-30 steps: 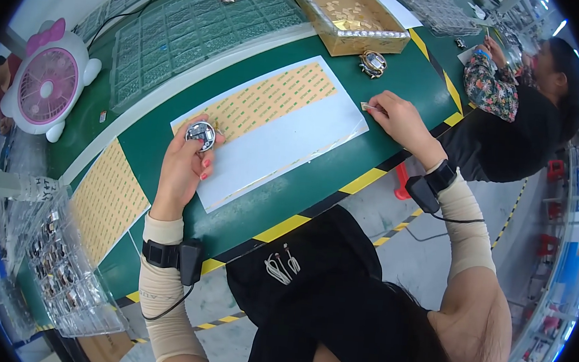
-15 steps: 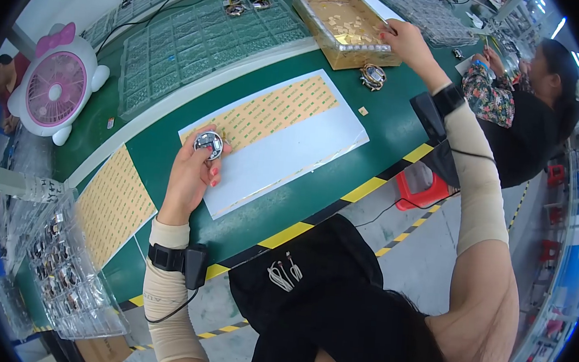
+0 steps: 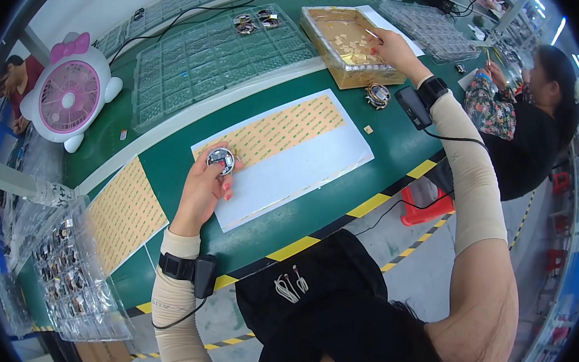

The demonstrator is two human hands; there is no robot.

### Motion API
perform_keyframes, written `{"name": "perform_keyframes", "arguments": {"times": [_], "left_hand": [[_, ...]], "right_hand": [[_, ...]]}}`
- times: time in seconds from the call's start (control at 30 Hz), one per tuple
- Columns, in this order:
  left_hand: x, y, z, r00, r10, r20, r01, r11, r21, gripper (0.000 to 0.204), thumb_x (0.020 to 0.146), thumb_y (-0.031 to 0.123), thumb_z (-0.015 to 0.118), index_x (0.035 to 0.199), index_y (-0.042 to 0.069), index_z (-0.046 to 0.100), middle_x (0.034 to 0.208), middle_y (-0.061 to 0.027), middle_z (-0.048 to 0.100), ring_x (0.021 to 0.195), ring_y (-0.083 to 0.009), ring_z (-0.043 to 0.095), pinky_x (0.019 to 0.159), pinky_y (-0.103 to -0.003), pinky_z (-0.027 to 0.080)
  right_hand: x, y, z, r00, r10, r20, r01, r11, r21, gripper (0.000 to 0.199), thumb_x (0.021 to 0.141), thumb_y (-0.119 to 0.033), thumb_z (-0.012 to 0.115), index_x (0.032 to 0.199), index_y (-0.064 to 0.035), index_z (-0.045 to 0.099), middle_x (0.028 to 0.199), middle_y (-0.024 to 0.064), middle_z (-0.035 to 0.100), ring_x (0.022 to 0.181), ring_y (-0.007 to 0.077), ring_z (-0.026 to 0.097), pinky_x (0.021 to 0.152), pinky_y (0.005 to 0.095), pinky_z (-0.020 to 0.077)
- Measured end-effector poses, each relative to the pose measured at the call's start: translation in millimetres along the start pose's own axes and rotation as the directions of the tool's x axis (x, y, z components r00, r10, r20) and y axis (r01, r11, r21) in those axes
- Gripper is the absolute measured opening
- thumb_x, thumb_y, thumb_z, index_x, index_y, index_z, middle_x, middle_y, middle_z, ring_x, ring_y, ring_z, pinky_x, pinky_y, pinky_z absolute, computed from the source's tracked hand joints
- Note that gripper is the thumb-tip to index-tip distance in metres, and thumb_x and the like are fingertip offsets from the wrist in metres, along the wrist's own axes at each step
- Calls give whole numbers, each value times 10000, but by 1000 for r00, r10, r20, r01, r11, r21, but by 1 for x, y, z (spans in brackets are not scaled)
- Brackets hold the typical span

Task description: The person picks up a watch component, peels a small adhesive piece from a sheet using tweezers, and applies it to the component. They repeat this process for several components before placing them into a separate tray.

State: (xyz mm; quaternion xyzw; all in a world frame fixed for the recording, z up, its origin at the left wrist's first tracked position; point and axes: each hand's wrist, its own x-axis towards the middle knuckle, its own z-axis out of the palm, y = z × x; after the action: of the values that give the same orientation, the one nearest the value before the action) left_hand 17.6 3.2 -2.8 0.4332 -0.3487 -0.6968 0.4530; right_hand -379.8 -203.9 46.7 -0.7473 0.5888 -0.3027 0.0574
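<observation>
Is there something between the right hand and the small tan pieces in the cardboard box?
Nothing visible. The right hand is already over the open cardboard box, fingertips down among the small tan pieces inside. The left hand holds a small round metal part over the white sheet.

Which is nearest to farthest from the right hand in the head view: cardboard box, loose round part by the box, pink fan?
Right hand:
1. Cardboard box, the hand reaches into it.
2. Loose round part, on the green table just below the box.
3. Pink fan, far left.
</observation>
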Motion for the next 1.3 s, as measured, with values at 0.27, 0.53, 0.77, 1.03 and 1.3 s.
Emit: {"name": "perform_keyframes", "arguments": {"times": [0.27, 0.53, 0.77, 1.03, 1.3], "left_hand": [[-1, 0, -1, 1000, 9, -6, -8, 1000, 12, 367, 871, 26, 322, 1235, 32, 366, 931, -146, 568, 560, -95, 450, 449, -226, 388], [0, -1, 0, 1000, 7, 7, -7, 1000, -2, 370, 869, 23, 317, 1236, 28, 360, 924, -148, 569, 556, -98, 454, 447, -230, 395], [0, 0, 1, 1000, 14, 7, -15, 1000, 13, 368, 871, 27, 319, 1236, 31, 359, 918, -148, 571, 548, -97, 454, 443, -235, 401], [3, -6, 1, 999, 13, 34, -14, 1000, 24, 355, 879, 48, 340, 1232, 34, 371, 896, -140, 579, 530, -99, 468, 430, -233, 410], [1, -8, 1, 998, 59, 16, -60, 998, 35, 344, 879, 62, 361, 1221, 30, 389, 878, -130, 583, 530, -93, 485, 423, -216, 409]], "right_hand": [[-4, -30, -11, 988, 104, 111, -48, 906, -422, 202, 788, -185, 564, 911, -44, 640, 799, 148, 635, 700, 283, 616, 628, 376, 482], [14, -1, -4, 955, 201, 220, -213, 976, 33, 178, 745, -133, 582, 891, -78, 667, 787, 137, 640, 658, 243, 626, 606, 347, 491], [20, 1, -2, 988, 4, 153, 30, 974, -223, 289, 727, -17, 523, 994, -47, 631, 780, 139, 646, 637, 214, 625, 602, 317, 489], [4, -1, -17, 992, -129, 16, 125, 919, -374, 239, 741, -130, 519, 950, -76, 622, 772, 187, 612, 725, 350, 598, 677, 421, 477], [0, -21, -24, 985, -171, 0, 170, 980, -107, 181, 789, -152, 514, 919, -57, 596, 846, 202, 609, 828, 369, 574, 728, 416, 453]]}}
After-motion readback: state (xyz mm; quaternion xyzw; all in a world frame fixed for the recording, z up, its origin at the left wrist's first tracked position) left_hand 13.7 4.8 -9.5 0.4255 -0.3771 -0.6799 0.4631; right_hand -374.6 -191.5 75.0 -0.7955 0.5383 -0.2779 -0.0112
